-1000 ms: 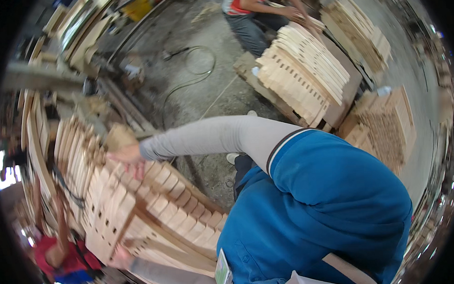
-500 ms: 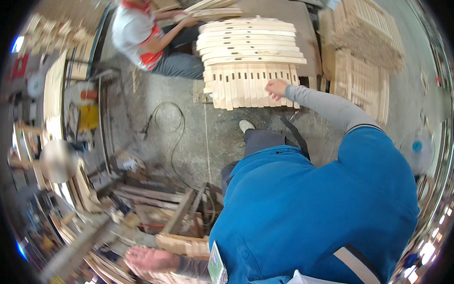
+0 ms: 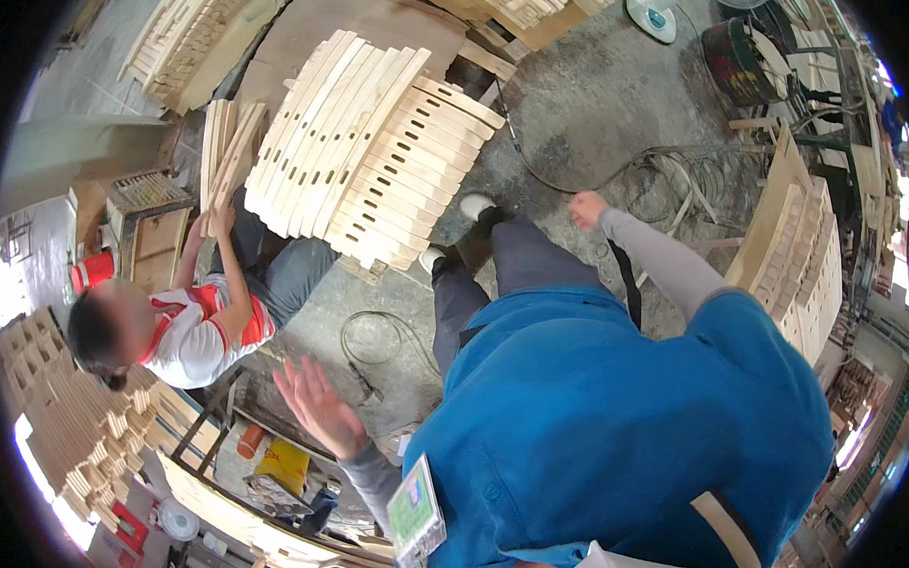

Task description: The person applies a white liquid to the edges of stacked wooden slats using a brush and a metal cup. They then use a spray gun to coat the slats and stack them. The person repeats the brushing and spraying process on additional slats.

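My left hand [image 3: 322, 409] is raised at the lower left, fingers stretched and spread, holding nothing. Out in front on the right, my right hand [image 3: 586, 209] hangs over the floor with its fingers curled into a loose fist; nothing shows in it. The nearest work is a stack of pale wooden slats [image 3: 370, 152], beyond my feet and left of my right hand. Its slats lie side by side in two groups, many with slots cut in them. Neither hand touches the stack.
A co-worker [image 3: 211, 328] sits at the left, hands on a few wooden strips [image 3: 232, 157]. A hose [image 3: 391, 331] coils on the concrete floor. More stacked wood [image 3: 794, 262] stands at the right. A fan base [image 3: 653, 17] and a dark drum [image 3: 737, 62] are at the far right.
The view has swung round to the right. My right hand, earlier over the slats, is now away from them. My left hand has come up from the stacked wood at the lower left.
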`<state>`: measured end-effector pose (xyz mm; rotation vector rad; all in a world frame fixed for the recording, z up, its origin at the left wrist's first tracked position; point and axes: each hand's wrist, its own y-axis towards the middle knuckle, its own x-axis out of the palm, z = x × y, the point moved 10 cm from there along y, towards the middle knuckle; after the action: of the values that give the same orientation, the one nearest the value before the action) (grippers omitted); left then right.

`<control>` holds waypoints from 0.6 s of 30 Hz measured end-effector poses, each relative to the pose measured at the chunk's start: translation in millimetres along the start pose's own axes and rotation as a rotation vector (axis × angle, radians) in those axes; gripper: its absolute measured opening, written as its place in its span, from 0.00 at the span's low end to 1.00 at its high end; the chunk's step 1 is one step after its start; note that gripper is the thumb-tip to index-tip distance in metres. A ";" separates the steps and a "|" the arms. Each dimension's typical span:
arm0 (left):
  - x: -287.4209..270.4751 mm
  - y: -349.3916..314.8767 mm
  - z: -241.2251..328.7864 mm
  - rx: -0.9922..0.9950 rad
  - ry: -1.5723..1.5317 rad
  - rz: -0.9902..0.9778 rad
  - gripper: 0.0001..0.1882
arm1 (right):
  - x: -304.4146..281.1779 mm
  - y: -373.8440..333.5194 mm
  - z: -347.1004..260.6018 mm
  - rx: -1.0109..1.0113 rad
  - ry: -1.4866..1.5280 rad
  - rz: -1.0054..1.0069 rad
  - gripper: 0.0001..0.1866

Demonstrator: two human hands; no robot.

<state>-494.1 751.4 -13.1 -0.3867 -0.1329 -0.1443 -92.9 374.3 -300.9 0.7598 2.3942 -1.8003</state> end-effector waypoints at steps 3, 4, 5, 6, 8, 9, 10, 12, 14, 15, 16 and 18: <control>45.5 46.2 -15.1 -0.092 0.061 -0.189 0.30 | 20.3 -20.8 50.7 0.068 0.251 0.051 0.11; 57.6 60.0 -20.9 -0.103 0.082 -0.209 0.30 | 25.8 -28.0 51.4 0.062 0.256 0.051 0.11; 70.3 71.6 -26.9 -0.119 0.102 -0.232 0.30 | 29.7 -34.2 54.3 0.061 0.263 0.055 0.10; 85.2 81.7 -35.4 -0.150 0.111 -0.260 0.30 | 33.5 -34.9 58.1 0.067 0.323 0.061 0.10; 110.8 89.0 -50.9 -0.201 0.115 -0.328 0.31 | 36.3 -36.0 67.0 0.065 0.448 0.092 0.09; 125.0 88.4 -57.8 -0.224 0.145 -0.363 0.31 | 41.1 -37.5 73.3 0.079 0.482 0.093 0.09; 144.3 85.6 -67.5 -0.247 0.168 -0.405 0.31 | 40.2 -37.7 79.7 0.091 0.516 0.105 0.09; 176.3 79.1 -86.9 -0.294 0.233 -0.460 0.31 | 39.7 -32.5 94.0 0.136 0.521 0.082 0.09; 196.5 67.5 -104.0 -0.339 0.322 -0.480 0.31 | 40.0 -22.0 109.8 0.200 0.459 0.006 0.09; 204.8 60.8 -108.0 -0.357 0.357 -0.476 0.29 | 35.0 -10.3 115.7 0.121 0.299 -0.037 0.09; 203.7 54.2 -110.9 -0.383 0.361 -0.423 0.29 | 24.7 7.8 126.5 0.043 0.124 -0.084 0.09; 210.9 43.1 -115.3 -0.422 0.407 -0.354 0.29 | -2.8 43.5 133.3 -0.014 -0.011 -0.075 0.09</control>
<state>-268.4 722.5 -101.7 -0.7436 0.2376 -0.6018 -105.4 260.2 -381.4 0.6662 2.4570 -1.8076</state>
